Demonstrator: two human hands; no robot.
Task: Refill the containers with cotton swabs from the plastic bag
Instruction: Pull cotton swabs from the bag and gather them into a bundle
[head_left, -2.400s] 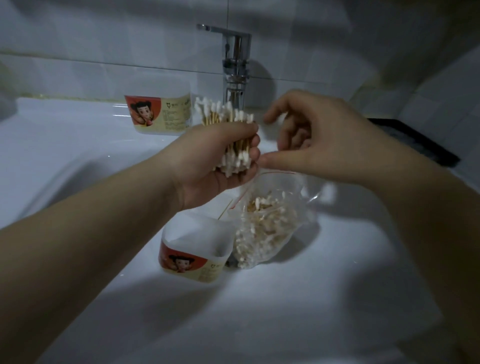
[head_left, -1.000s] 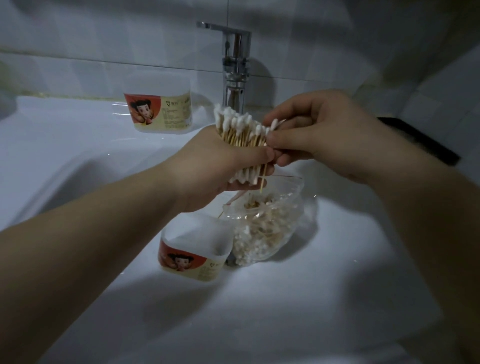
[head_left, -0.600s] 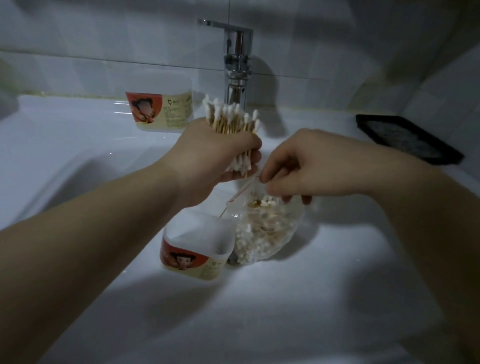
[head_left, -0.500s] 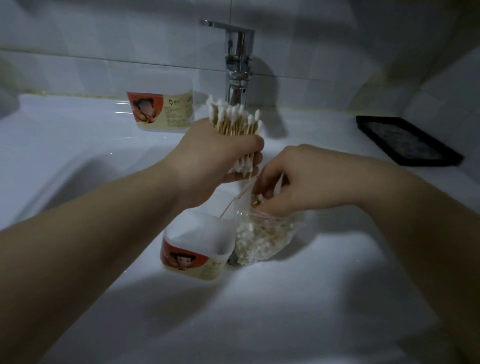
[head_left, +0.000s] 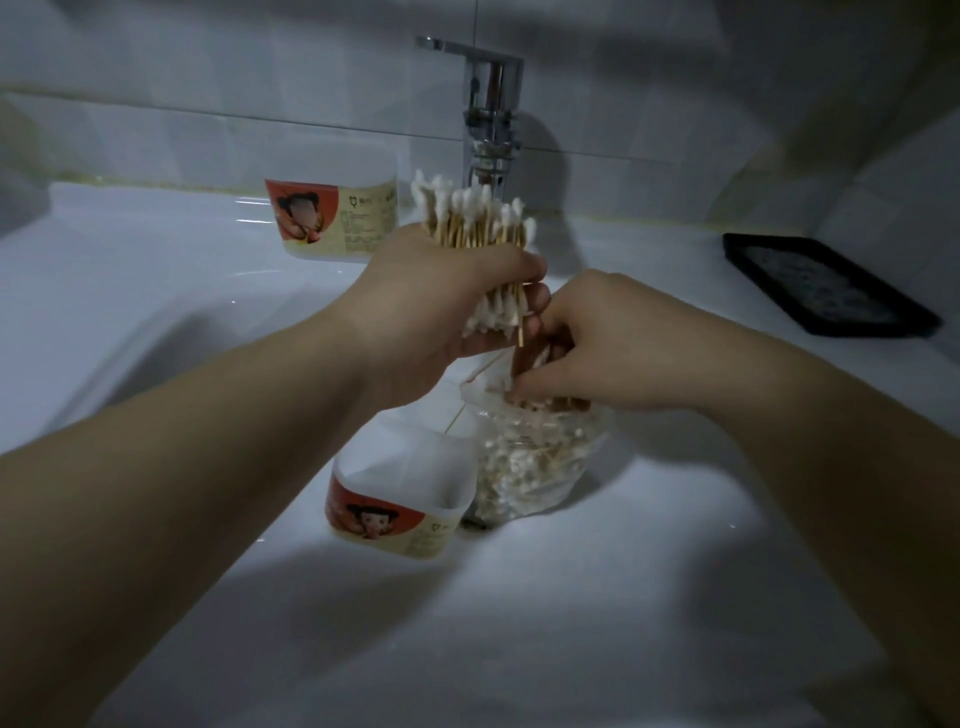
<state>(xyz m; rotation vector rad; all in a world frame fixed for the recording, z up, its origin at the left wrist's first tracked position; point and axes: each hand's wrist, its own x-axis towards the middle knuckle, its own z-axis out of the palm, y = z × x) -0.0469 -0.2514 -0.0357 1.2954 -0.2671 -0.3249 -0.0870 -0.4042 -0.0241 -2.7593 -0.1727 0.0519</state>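
While the left hand clamps a swab bundle, the right hand curls into the plastic bag. Whether it grips swabs there — cannot tell.

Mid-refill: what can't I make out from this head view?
All head view.
Fingertips of the right hand: buried in the plastic bag, behind its own knuckles; grip unclear.
Bottom of the near container: hidden by its front wall and shadow.
Label text on the far container: too small, blurred.
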